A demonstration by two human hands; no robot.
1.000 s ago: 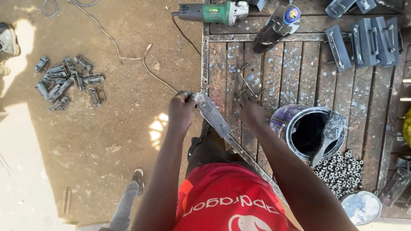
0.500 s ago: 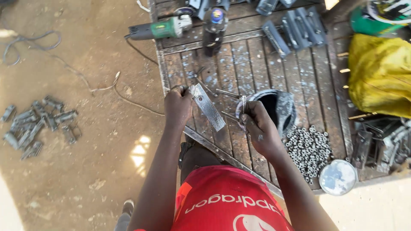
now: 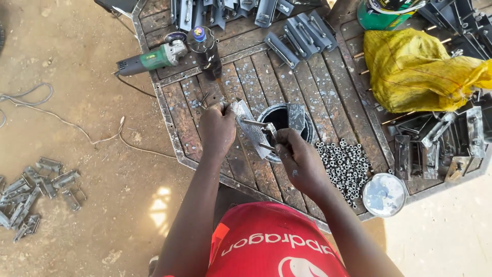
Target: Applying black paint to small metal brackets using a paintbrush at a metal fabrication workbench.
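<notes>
Grey metal plate gripped in the left hand, a thin rod pinched in the right, both over the dark can.

Left hand [image 3: 218,131] is closed around the upper end of the metal plate [image 3: 249,128], whose long axis runs diagonally down toward the right hand [image 3: 300,161]. That hand is closed on a slim rod [image 3: 256,123], lying crosswise against the plate's face. Both hands hover just above the open dark can [image 3: 303,134] on the slatted surface [image 3: 266,72]; a heap of small nuts [image 3: 346,164] lies just to the right, nearer the right hand, and a green grinder [image 3: 151,59] sits well apart on the left.
</notes>
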